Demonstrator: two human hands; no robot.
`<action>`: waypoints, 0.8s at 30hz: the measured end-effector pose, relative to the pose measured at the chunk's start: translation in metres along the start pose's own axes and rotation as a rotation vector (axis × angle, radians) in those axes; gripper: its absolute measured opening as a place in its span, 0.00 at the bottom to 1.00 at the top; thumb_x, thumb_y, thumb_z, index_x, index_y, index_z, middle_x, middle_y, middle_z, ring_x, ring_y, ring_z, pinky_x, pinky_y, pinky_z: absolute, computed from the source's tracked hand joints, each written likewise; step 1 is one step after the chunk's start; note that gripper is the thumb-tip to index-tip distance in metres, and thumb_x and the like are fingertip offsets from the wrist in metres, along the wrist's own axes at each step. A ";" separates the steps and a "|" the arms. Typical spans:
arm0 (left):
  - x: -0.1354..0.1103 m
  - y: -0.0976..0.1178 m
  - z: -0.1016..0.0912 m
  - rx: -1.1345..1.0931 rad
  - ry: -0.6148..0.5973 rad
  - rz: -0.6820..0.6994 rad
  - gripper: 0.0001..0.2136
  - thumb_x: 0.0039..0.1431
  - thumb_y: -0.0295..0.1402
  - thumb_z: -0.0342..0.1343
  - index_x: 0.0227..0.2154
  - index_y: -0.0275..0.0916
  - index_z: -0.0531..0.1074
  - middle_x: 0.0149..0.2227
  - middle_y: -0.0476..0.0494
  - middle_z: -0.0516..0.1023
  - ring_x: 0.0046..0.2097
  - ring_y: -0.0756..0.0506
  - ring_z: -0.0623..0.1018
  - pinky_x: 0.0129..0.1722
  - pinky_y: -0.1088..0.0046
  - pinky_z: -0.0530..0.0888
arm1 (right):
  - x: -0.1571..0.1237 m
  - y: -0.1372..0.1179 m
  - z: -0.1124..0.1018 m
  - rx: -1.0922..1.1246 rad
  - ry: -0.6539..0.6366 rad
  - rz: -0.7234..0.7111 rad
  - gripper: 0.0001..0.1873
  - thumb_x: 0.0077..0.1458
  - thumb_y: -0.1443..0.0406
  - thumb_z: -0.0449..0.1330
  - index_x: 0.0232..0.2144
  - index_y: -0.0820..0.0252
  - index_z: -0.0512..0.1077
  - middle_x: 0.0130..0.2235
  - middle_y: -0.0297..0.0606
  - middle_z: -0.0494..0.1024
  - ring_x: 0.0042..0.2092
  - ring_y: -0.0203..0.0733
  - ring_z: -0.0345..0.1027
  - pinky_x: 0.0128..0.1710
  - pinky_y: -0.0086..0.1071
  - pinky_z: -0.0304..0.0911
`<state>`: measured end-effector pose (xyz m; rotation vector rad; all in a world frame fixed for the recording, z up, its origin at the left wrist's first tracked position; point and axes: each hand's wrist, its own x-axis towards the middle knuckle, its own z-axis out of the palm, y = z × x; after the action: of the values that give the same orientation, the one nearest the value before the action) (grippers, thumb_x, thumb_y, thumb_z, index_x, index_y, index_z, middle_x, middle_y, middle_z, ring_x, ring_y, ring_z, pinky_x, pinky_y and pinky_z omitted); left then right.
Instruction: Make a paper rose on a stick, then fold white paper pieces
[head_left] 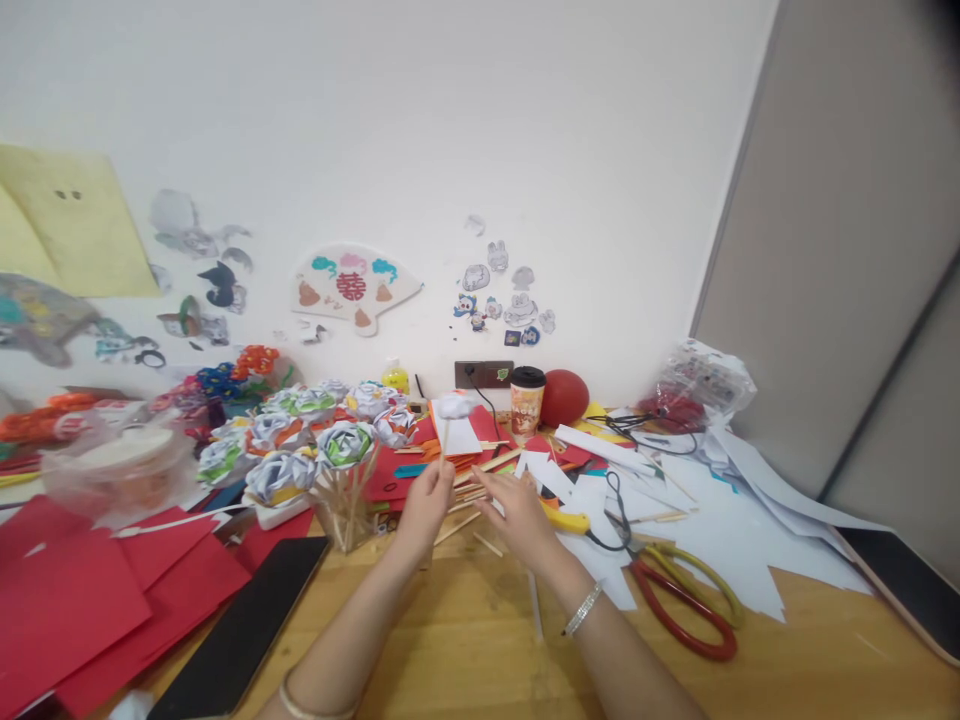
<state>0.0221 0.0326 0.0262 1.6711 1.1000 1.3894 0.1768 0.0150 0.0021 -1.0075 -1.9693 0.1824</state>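
Observation:
My left hand [433, 497] is closed around a thin wooden stick [445, 441] that stands upright, a piece of white paper [454, 407] at its top. Just to its right, my right hand [517, 510] has its fingers stretched out and apart, with nothing visible in them. Loose wooden sticks [487, 545] lie on the table between and behind the hands. Left of my left hand, a clear cup of sticks [346, 510] stands in front of several folded paper flowers [345, 443].
Red-handled scissors [686, 605] and a yellow-handled tool [566, 520] lie at right among white paper scraps [705, 530]. Behind stand a lidded paper cup [527, 405] and a red balloon [564, 398]. Red paper sheets [67, 600] and a black flat panel [244, 620] lie at left.

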 end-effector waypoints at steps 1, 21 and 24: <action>0.000 0.001 -0.001 -0.001 0.005 -0.001 0.22 0.50 0.55 0.45 0.17 0.41 0.56 0.14 0.58 0.54 0.18 0.53 0.56 0.19 0.78 0.56 | 0.000 0.001 0.000 -0.027 -0.010 -0.005 0.22 0.56 0.67 0.55 0.54 0.57 0.64 0.45 0.45 0.75 0.46 0.48 0.67 0.46 0.42 0.61; -0.007 -0.004 0.014 0.089 -0.051 -0.043 0.18 0.41 0.49 0.55 0.15 0.38 0.63 0.17 0.53 0.65 0.24 0.49 0.65 0.26 0.74 0.62 | -0.012 -0.001 0.026 -0.221 -0.050 0.069 0.32 0.53 0.75 0.47 0.61 0.63 0.49 0.59 0.47 0.60 0.58 0.48 0.53 0.55 0.45 0.56; -0.007 -0.003 0.015 0.077 -0.050 -0.040 0.17 0.42 0.49 0.54 0.17 0.38 0.63 0.19 0.53 0.64 0.25 0.49 0.64 0.26 0.74 0.61 | -0.010 0.004 0.025 -0.268 -0.062 0.046 0.31 0.51 0.75 0.47 0.59 0.63 0.54 0.58 0.47 0.60 0.56 0.49 0.56 0.53 0.45 0.58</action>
<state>0.0355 0.0271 0.0178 1.7196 1.1655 1.2874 0.1628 0.0164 -0.0207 -1.2321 -2.0653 -0.0275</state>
